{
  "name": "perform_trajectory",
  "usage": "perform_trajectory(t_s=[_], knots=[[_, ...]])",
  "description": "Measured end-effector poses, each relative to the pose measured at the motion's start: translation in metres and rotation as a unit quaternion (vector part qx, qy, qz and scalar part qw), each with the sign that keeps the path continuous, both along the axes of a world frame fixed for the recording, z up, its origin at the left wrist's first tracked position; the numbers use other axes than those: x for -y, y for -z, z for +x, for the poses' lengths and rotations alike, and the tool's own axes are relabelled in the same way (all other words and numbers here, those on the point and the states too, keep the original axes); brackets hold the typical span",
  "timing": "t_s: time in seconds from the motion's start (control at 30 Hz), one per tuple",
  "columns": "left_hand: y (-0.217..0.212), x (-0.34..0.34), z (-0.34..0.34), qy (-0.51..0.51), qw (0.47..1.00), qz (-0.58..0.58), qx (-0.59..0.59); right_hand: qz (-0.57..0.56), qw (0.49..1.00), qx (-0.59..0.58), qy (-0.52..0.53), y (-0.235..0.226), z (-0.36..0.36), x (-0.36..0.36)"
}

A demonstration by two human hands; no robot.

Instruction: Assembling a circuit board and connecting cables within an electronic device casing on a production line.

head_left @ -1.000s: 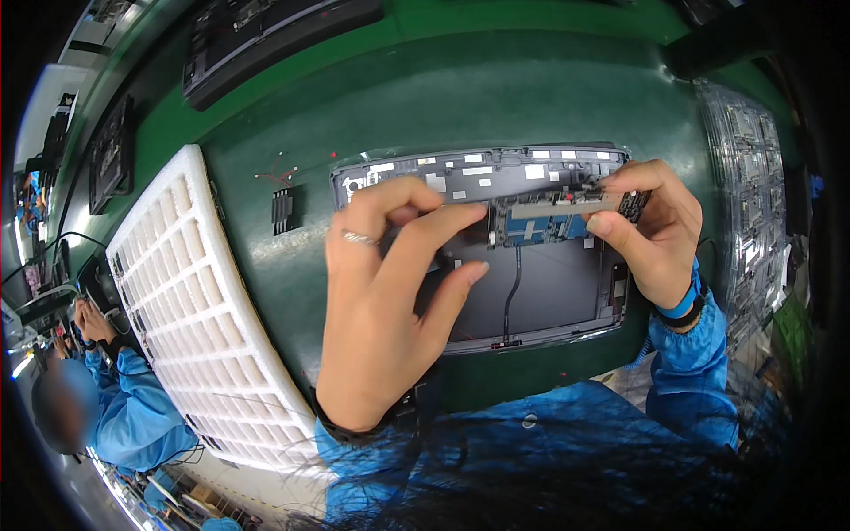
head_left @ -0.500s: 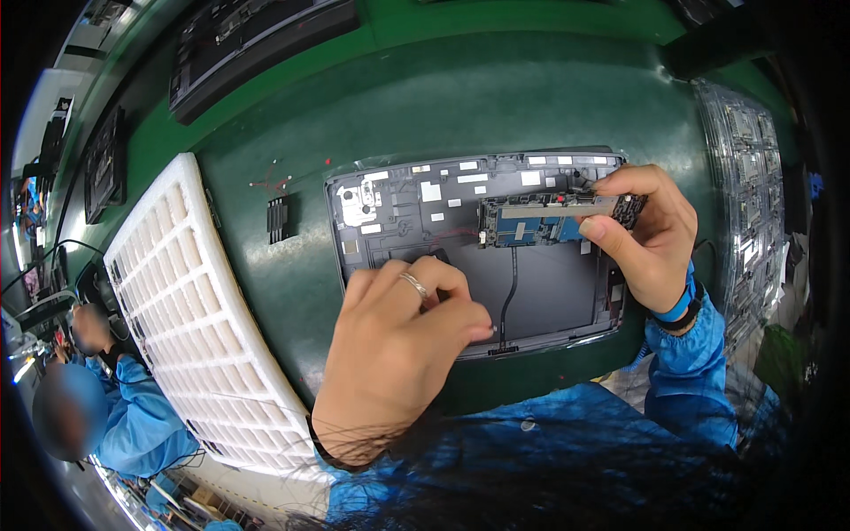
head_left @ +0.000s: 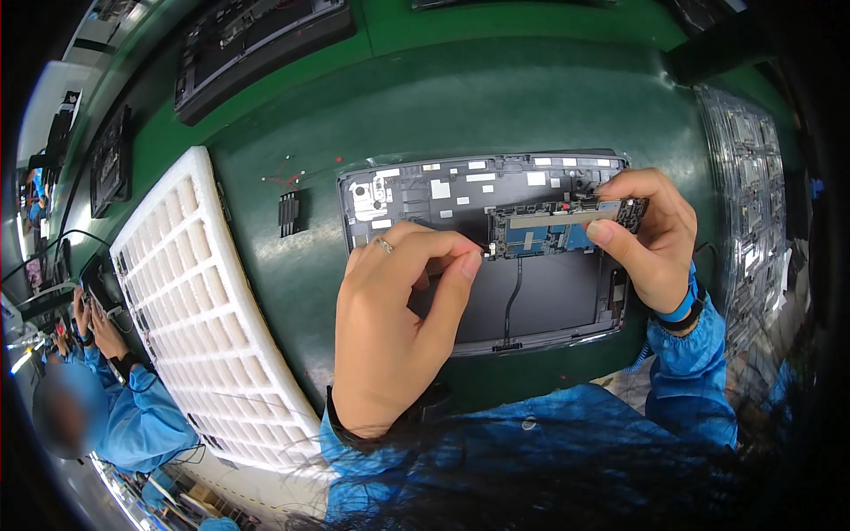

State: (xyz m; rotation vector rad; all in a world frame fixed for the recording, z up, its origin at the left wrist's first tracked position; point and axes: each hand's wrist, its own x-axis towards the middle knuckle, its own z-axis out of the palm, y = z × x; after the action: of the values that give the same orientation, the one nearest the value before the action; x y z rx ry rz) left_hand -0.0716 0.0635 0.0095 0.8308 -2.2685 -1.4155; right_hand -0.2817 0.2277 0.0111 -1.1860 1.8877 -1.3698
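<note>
1. head view: board [head_left: 558, 232] sits inside the grey case [head_left: 460, 190] on the green table [head_left: 496, 97].
2. right hand [head_left: 651, 234] pinches the board's right end.
3. left hand [head_left: 398, 327] pinches narrow at its left end.
4. white tray [head_left: 190, 292] lies left.

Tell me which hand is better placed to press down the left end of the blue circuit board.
Left. The left hand has its pinched fingertips right at that end of the blue circuit board, while the right hand already grips the board's right end over the grey tablet shell.
</note>
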Motion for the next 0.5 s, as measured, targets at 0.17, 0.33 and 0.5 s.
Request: perform_trajectory(t_s=[0.17,0.33,0.5], knots=[[0.0017,-0.0013,-0.0016,-0.012,1.0,-0.012,-0.007,0.002,0.999,0.035,-0.003,0.0006,0.0003,-0.0006],[0.0018,-0.0022,-0.0028,-0.009,1.0,-0.024,-0.003,-0.005,0.998,0.055,0.002,0.0011,0.0013,-0.0001],[0.0008,-0.0032,-0.0041,-0.013,1.0,-0.027,0.002,0.002,0.999,0.054,0.0,0.0008,0.0012,-0.0009]])
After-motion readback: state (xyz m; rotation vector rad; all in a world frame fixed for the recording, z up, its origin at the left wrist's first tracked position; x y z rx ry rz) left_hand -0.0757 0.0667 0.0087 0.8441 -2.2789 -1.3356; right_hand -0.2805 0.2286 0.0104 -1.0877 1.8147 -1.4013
